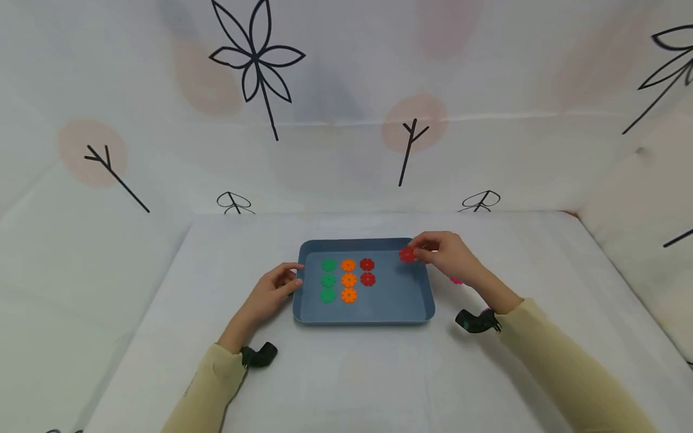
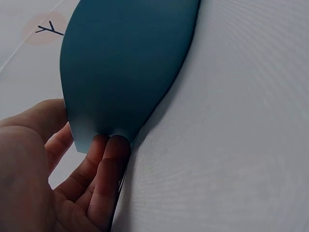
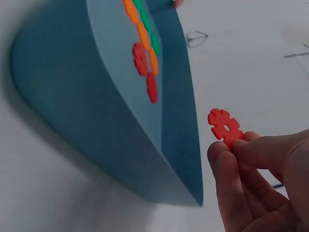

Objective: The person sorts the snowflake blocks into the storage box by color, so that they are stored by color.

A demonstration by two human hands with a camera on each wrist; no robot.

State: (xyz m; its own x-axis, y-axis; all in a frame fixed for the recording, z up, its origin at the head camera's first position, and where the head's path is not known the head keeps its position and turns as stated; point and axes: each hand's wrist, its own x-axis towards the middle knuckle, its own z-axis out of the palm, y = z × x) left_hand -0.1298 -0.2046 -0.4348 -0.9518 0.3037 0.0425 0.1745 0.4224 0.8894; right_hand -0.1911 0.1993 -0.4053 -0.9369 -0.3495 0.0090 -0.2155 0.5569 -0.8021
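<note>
My right hand [image 1: 452,255] pinches a red flower-shaped plastic disc [image 3: 223,124] between thumb and fingers, above the far right corner of the blue-grey tray [image 1: 397,300]. On the tray lie a column of green discs [image 1: 328,280], a column of orange discs [image 1: 349,280] and two red discs [image 1: 367,279] of the same notched shape. My left hand [image 1: 273,291] holds the tray's left rim; in the left wrist view its fingers [image 2: 113,152] press the outer wall. In the right wrist view the held disc is just outside the tray wall.
A pink piece [image 1: 456,280] lies on the white cloth right of the tray, partly hidden by the right forearm. Behind the table hangs a white cloth [image 1: 335,168] with leaf drawings. Wrist cameras [image 1: 260,355] sit on both wrists.
</note>
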